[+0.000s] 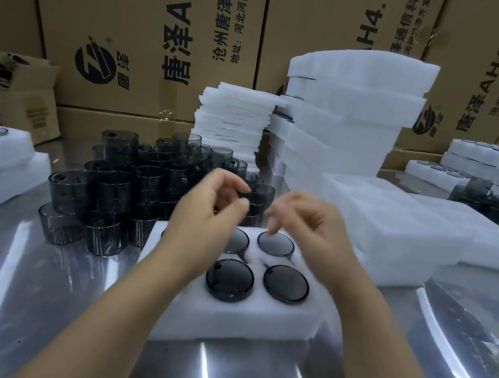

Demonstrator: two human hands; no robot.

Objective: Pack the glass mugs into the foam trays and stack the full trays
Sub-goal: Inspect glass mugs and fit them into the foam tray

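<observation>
Head view: left hand (217,206) pinches a glass mug (261,197) by its handle, just beyond the foam tray (255,321). Loosely curled and empty, the right hand (308,219) hovers above it.

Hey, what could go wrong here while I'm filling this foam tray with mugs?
1. The left hand seems to pinch a glass mug by its handle, right against the pile of loose mugs, which sit in layers. Pulling it out could topple its neighbours.
2. The tall foam stack behind looks uneven, with upper pieces overhanging. A bump could tip it onto the glass.
</observation>
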